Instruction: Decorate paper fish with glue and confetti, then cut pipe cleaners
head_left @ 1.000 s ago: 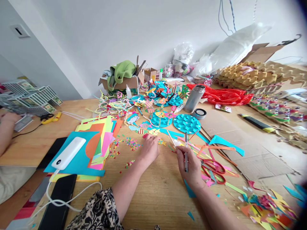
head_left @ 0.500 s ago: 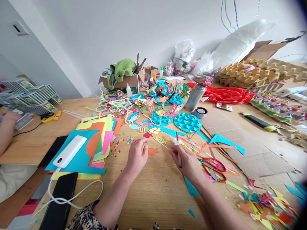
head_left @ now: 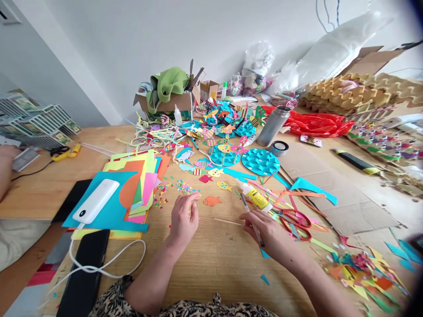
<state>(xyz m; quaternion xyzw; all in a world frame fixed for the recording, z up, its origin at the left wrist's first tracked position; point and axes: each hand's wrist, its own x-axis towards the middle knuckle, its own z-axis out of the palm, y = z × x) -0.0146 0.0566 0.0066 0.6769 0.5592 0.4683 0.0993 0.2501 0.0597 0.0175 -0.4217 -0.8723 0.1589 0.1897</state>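
My left hand (head_left: 183, 216) rests on the wooden table (head_left: 214, 264) with thumb and forefinger pinched together beside scattered paper confetti (head_left: 185, 188); what it pinches is too small to make out. My right hand (head_left: 266, 232) is closed round a thin pen (head_left: 247, 208) that points away from me. Between the hands lie an orange paper fish (head_left: 212, 201) and a thin wooden stick (head_left: 228, 221). A small glue bottle (head_left: 254, 196) with a yellow label lies just beyond the right hand. Red scissors (head_left: 296, 223) lie to its right among paper strips.
A stack of coloured paper (head_left: 140, 182) with a white power bank (head_left: 95, 200) and a black phone (head_left: 82, 275) lies to the left. Teal paper discs (head_left: 260, 161), a steel flask (head_left: 273, 126), a tape roll (head_left: 279, 148) and a cardboard box (head_left: 172, 105) stand further back. Another person's arm (head_left: 5, 174) is at far left.
Both hands drew back toward me. The glue bottle left my right hand and lies on the table. The orange fish and the stick now lie between the hands.
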